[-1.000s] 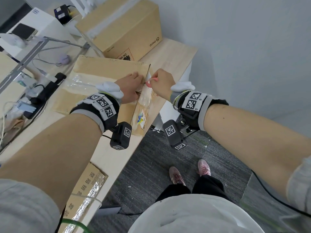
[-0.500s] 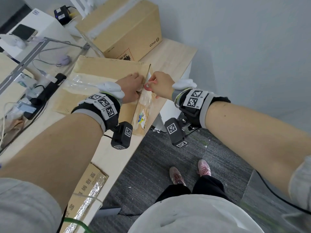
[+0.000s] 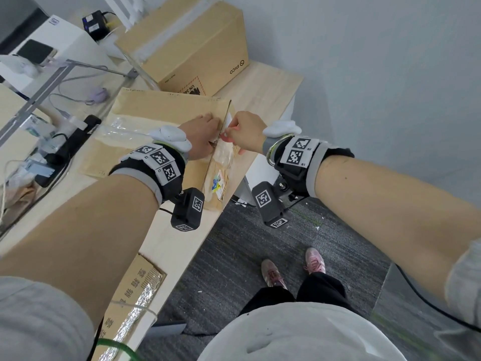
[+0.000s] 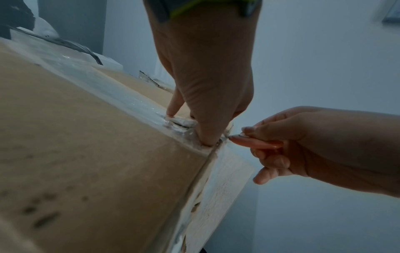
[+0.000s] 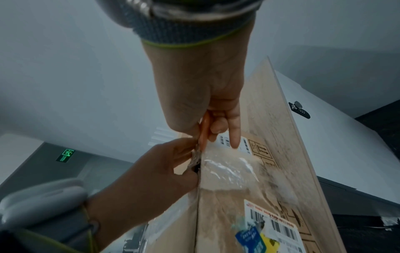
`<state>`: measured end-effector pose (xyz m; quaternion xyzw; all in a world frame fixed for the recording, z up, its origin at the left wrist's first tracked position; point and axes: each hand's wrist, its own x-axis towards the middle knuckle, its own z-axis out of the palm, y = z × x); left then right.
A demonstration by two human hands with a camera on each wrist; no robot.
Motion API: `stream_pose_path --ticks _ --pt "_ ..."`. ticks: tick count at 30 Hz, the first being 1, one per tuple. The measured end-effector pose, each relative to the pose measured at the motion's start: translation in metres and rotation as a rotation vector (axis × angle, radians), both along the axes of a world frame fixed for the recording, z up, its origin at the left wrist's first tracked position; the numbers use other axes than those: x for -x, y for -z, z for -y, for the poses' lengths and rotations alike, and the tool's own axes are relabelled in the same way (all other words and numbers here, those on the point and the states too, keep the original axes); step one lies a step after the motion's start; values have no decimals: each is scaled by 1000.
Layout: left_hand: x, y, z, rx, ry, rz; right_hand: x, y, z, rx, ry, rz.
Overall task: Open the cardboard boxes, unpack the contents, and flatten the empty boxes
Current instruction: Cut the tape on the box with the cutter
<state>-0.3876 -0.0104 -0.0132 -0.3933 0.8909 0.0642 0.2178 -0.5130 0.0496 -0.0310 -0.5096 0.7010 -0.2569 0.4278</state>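
Tan cardboard box (image 3: 166, 110), crinkled clear tape (image 3: 122, 130)

The right hand (image 5: 201, 95) enters from 12 o'clock, pinching a thin orange tool (image 5: 204, 131) at the cardboard box (image 5: 218, 214) edge. The left hand (image 5: 151, 174) enters from 8 o'clock, gripping clear tape (image 5: 225, 169) there. A barcode label (image 5: 272, 224) sits at 5 o'clock.

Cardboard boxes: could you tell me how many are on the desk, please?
2: the taped box under both hands, and the PICO box behind it by the wall. Others may be out of view.
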Motion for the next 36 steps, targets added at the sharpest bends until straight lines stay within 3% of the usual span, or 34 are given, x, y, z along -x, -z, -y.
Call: stream_pose_path --ticks 10,14,18,21,29,36 --pt "4 0 4 13 -3 -4 -5 1 0 29 31 -9" --pt "3 2 5 -2 -13 -8 -7 2 -9 -5 -48 34" --pt "7 -4 7 0 -10 12 -11 7 -11 59 51 11" --pt "8 -4 6 -18 -33 -8 -7 4 -13 13 -57 42" --pt "3 -3 6 -42 -63 -111 -6 1 -15 23 -147 45" --pt "-6 -4 0 -49 -179 -226 8 -2 -9 114 78 -10"
